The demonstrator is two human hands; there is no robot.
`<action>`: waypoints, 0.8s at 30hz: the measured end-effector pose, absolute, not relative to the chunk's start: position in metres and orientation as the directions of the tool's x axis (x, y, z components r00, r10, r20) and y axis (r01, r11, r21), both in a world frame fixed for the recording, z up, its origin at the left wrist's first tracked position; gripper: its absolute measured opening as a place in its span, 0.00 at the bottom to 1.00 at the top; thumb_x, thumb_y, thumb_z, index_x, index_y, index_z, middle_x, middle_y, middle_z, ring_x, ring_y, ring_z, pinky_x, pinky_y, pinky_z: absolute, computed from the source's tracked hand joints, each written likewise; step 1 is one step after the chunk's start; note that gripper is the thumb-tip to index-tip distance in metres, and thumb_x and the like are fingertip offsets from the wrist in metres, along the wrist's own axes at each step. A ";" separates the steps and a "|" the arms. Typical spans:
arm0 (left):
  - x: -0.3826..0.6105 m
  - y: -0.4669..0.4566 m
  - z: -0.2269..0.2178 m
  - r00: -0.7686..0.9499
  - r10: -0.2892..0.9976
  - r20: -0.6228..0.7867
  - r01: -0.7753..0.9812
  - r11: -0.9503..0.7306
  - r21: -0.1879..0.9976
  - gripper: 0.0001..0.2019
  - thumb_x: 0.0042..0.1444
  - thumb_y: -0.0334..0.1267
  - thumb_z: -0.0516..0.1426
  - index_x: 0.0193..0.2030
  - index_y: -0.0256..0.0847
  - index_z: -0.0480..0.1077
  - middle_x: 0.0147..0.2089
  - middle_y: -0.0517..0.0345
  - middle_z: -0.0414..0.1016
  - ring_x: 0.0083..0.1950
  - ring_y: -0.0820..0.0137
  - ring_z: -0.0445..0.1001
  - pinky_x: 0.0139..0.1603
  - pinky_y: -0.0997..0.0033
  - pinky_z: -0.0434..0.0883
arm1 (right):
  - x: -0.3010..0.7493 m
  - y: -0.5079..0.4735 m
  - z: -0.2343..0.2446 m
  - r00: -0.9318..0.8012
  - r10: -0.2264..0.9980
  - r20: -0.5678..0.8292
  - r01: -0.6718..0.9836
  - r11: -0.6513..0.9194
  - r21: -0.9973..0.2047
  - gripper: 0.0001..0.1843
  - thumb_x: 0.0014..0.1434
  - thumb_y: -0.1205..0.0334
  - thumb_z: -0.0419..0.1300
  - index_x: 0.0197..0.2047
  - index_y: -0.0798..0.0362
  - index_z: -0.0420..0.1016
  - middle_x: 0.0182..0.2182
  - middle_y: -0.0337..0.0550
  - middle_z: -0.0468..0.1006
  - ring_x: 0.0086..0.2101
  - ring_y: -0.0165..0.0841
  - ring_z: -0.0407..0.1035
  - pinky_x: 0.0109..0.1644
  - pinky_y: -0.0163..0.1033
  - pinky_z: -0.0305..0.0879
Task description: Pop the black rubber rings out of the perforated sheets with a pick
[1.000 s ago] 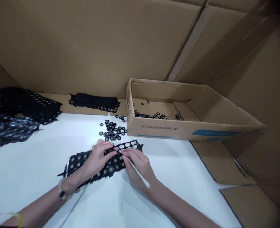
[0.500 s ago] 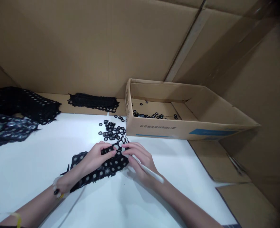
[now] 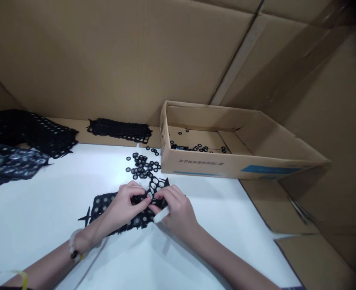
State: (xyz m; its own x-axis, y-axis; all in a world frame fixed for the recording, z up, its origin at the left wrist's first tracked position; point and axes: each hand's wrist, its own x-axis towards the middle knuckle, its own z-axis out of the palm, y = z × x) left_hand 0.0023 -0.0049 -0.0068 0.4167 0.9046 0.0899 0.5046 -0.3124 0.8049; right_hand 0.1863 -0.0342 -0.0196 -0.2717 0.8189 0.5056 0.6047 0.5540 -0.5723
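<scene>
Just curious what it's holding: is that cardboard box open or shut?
Open: black rings show inside the cardboard box, past its rim.

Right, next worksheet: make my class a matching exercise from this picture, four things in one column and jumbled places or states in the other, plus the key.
Things
1. Black perforated sheet
2. White stick
3. Open cardboard box
4. Beaded bracelet

Places or states
A. Around the left wrist
B. Bears a blue patch outside
C. Partly covered by the left hand
D. Held in the right hand

Pairs: 1-C, 2-D, 3-B, 4-A
</scene>
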 end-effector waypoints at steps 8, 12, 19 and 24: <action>0.005 -0.007 -0.007 0.418 0.899 0.134 0.526 -0.359 0.771 0.16 0.60 0.42 0.54 0.22 0.39 0.70 0.26 0.57 0.72 0.35 0.68 0.67 0.38 0.69 0.65 | 0.185 -0.036 -0.019 -0.200 0.845 0.495 0.604 0.504 -0.617 0.07 0.55 0.67 0.63 0.33 0.52 0.67 0.31 0.42 0.73 0.33 0.37 0.65 0.35 0.40 0.64; 0.006 -0.007 -0.008 0.419 0.898 0.136 0.529 -0.363 0.768 0.16 0.60 0.41 0.54 0.22 0.39 0.70 0.25 0.58 0.72 0.35 0.68 0.67 0.39 0.68 0.64 | 0.184 -0.036 -0.019 -0.227 0.848 0.478 0.621 0.504 -0.600 0.06 0.55 0.70 0.62 0.33 0.52 0.68 0.31 0.42 0.73 0.33 0.36 0.65 0.35 0.40 0.63; 0.005 -0.007 -0.008 0.444 0.885 0.143 0.527 -0.387 0.757 0.17 0.60 0.41 0.53 0.21 0.39 0.66 0.25 0.58 0.71 0.35 0.68 0.67 0.38 0.69 0.64 | 0.186 -0.034 -0.018 -0.300 0.788 0.538 0.558 0.602 -0.572 0.06 0.57 0.68 0.61 0.31 0.52 0.68 0.29 0.42 0.73 0.32 0.36 0.63 0.33 0.40 0.63; 0.007 -0.012 -0.008 0.463 0.880 0.110 0.595 -0.400 0.697 0.16 0.61 0.42 0.52 0.23 0.40 0.66 0.27 0.59 0.72 0.37 0.66 0.68 0.43 0.65 0.61 | 0.191 -0.027 -0.020 -0.395 0.713 0.580 0.549 0.689 -0.473 0.06 0.60 0.69 0.58 0.31 0.52 0.68 0.27 0.43 0.74 0.30 0.36 0.62 0.32 0.40 0.63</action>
State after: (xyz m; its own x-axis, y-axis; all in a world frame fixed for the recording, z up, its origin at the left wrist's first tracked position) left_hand 0.0069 -0.0120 -0.0077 0.4627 0.8797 0.1099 0.5948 -0.4000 0.6973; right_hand 0.1907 -0.0271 -0.0200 -0.3948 0.7129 0.5796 0.5493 0.6888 -0.4730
